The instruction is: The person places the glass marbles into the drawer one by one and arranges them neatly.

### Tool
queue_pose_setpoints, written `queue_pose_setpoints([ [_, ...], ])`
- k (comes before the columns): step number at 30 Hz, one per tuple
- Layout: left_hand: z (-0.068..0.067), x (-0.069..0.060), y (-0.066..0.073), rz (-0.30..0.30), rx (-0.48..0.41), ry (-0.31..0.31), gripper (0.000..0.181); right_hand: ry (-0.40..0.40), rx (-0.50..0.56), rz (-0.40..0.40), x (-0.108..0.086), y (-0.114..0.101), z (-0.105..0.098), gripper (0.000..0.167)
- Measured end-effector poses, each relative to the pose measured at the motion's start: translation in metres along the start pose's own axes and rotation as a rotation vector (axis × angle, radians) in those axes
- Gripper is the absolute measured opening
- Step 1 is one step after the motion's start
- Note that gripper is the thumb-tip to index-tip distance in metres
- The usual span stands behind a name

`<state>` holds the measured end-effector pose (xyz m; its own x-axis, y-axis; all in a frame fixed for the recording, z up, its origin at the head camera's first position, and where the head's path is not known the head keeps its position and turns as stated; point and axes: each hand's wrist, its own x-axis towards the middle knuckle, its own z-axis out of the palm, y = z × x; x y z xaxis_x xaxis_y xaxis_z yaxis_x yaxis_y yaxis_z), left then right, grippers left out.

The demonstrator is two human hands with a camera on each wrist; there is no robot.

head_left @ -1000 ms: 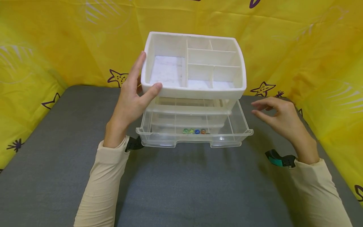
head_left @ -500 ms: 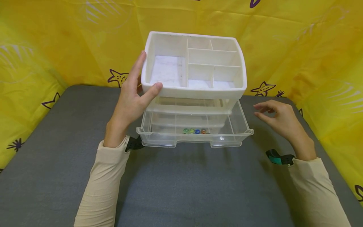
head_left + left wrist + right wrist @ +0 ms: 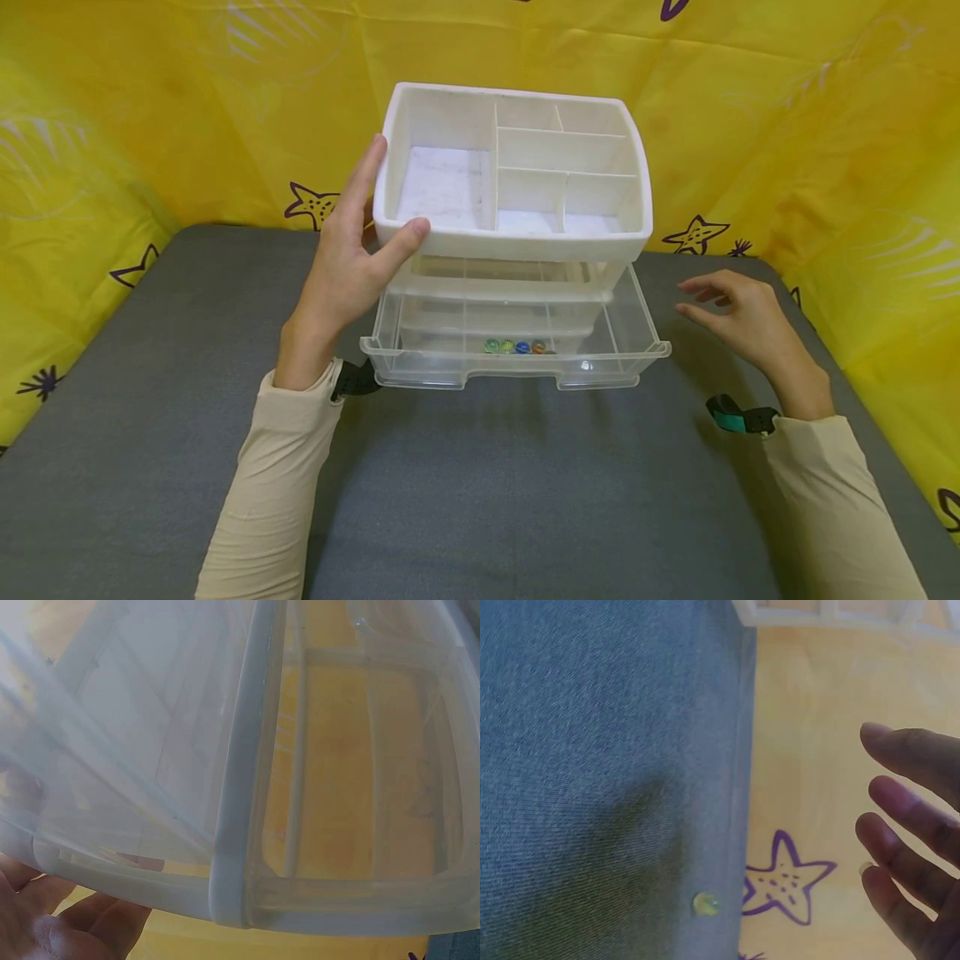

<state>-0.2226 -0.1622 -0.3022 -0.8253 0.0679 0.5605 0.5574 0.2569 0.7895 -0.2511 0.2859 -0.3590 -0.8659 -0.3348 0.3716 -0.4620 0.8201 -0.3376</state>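
A white drawer organizer (image 3: 517, 247) with a divided top tray stands at the back of the table in the head view. My left hand (image 3: 348, 258) grips its left side, thumb over the front rim; the fingers behind are partly hidden. Its clear bottom drawer (image 3: 412, 362) is pulled out toward me, with several glass marbles (image 3: 522, 347) in a row inside. To the right, my right hand (image 3: 742, 321) is in the air beside the drawer, fingers loosely bent and holding nothing. The right wrist view shows a yellowish-green marble (image 3: 705, 903) on the table near its far edge.
The grey cloth-covered table (image 3: 480, 500) extends in front of the organizer and to both sides. A yellow curtain (image 3: 750, 100) with purple starfish prints hangs behind and beside it. A black strap (image 3: 738, 417) sticks out from the right wrist.
My right hand has drifted slightly down and to the right, away from the organizer. The left hand, organizer, drawer and marbles have stayed in place.
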Motion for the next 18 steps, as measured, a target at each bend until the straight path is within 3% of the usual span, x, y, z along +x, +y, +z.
queue_pose_setpoints([
  [18, 0.000, 0.000, 0.000, -0.002, 0.011, -0.003, 0.079, -0.063, -0.013, 0.052, -0.005, 0.026, 0.006, 0.027],
])
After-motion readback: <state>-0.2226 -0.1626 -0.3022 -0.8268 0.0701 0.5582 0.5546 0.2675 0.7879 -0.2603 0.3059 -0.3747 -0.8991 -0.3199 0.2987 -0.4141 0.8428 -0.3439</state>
